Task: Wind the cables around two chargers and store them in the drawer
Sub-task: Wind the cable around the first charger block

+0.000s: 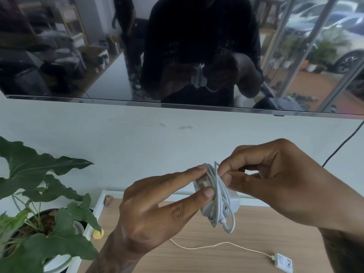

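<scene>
A white charger [233, 203] hangs in the air above the wooden surface, with its white cable [216, 186] wrapped in several loops around it. My left hand [157, 209] grips the charger's left end between thumb and fingers. My right hand [275, 178] pinches the cable at the top of the loops. The cable's plug end [228, 228] dangles below. A second white charger [283, 262] lies flat on the wooden surface at the lower right, and its thin cable [216, 244] trails unwound to the left.
A potted plant [39, 194] with big green leaves stands at the left on a white ledge. A dark TV screen [177, 46] hangs on the white wall above. A black cord [342, 143] runs down the wall at the right. The wooden surface [256, 233] has a white rim.
</scene>
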